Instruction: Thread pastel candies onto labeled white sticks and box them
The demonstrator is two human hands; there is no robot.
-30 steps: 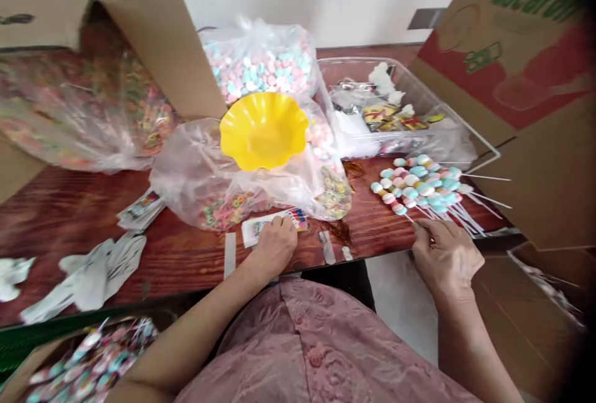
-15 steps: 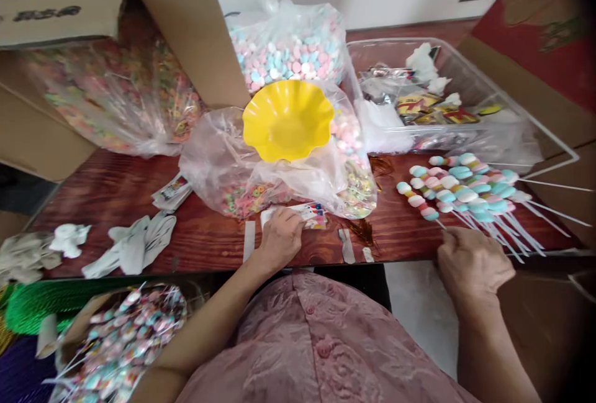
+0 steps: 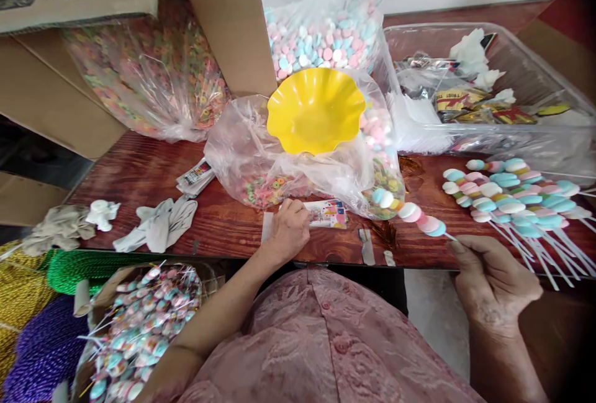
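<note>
My right hand (image 3: 493,282) pinches the white stick of a marshmallow skewer (image 3: 416,217). Its pink, blue and white sweets point left over the table's front part, clear of the pile. My left hand (image 3: 289,229) is closed, fingers curled down on the edge of some printed plastic bags (image 3: 328,213) lying flat; its fingertips are partly hidden. To the right lies a pile of marshmallow skewers (image 3: 512,195), sticks toward the front edge. Between my hands are a strip of clear tape (image 3: 367,248) and some bronze twist ties (image 3: 386,232).
A yellow wavy bowl (image 3: 316,111) sits on open candy bags (image 3: 242,154). Behind are a bag of marshmallows (image 3: 326,36), a cardboard box (image 3: 223,18) and a clear plastic bin (image 3: 488,130). Gloves (image 3: 158,226) lie left; below stands a box of wrapped skewers (image 3: 139,328).
My right hand has lifted one marshmallow skewer from the pile's left side and turned it to the left. My left hand stays at the printed bags. The view has shifted.
</note>
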